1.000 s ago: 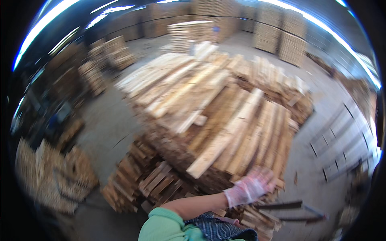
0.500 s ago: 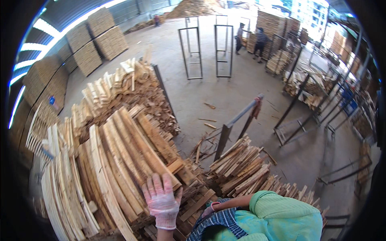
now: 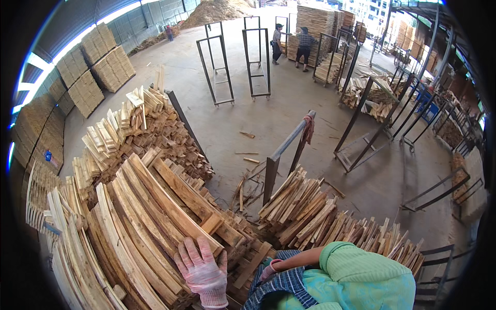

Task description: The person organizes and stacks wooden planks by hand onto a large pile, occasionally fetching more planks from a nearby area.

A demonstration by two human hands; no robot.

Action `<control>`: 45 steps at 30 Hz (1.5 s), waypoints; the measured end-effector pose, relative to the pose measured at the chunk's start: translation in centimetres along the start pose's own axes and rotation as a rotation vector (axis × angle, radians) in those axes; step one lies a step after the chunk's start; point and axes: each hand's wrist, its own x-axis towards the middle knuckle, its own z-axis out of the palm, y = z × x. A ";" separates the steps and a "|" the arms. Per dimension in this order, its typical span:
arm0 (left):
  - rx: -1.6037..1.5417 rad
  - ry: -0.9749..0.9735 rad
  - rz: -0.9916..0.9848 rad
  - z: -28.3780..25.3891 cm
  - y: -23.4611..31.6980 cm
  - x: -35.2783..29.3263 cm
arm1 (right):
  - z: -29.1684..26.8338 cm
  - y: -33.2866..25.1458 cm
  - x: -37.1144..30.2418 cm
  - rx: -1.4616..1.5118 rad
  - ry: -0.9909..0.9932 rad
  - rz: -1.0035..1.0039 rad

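A plank stack (image 3: pixel 124 209) fills the near left; one top plank (image 3: pixel 178 214), likely stiff and rough, suits an edge hold. The left hand (image 3: pixel 203 273) rests flat at its near end, grasping nothing; the right hand's (image 3: pixel 267 272) grip cannot be told.

A grey floor (image 3: pixel 217 129) spreads through a large shed, with wood scraps (image 3: pixel 248 135) lying on it. Toward the top centre, two upright metal frames (image 3: pixel 247 64) stand side by side. Nearer, a reddish cloth (image 3: pixel 308 129) hangs over the end of a metal bar (image 3: pixel 292 135). In the distance, two people (image 3: pixel 305 45) stand beside a tall stack (image 3: pixel 314 20) of wood. Blocky piles (image 3: pixel 113 70) fill the upper left, and a loose brown heap (image 3: pixel 217 13) lies at the top. Dark racks (image 3: pixel 353 114) line the right, with something blue (image 3: pixel 430 112) among them, too small to identify.
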 end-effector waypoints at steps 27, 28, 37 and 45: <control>-1.056 -0.205 0.455 -1.0 6.1 2.6 | 4.7 -3.0 -3.7 0.133 0.167 0.199; -1.075 -0.179 0.447 -1.1 7.1 2.6 | 5.0 -3.0 -3.8 0.143 0.194 0.209; -1.003 -0.366 0.460 5.4 11.2 2.5 | 9.0 -1.4 -5.7 0.269 0.465 0.273; -0.841 -0.630 0.394 11.0 15.6 0.6 | 1.9 -3.8 -14.8 0.673 0.819 1.049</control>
